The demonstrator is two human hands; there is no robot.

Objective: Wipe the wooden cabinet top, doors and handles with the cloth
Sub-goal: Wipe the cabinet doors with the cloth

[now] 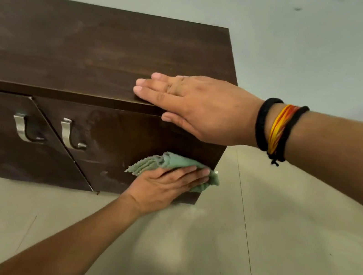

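Cabinet (pixel 82 48) of dark wood stands on pale floor tiles (pixel 253 245) against a light wall (pixel 312 39). On its right door (pixel 128 133), low and near the right edge, the left hand (pixel 162 187) presses a folded green cloth (pixel 178 165) with straight fingers. The right hand (pixel 200 107) lies flat and relaxed on the front edge of the top, thumb hanging over the lip, black and orange-red thread bands (pixel 278 129) at its wrist. Two curved metal handles (pixel 72 134) sit left of the cloth, one on each door, the left door (pixel 3 131) slightly ajar.
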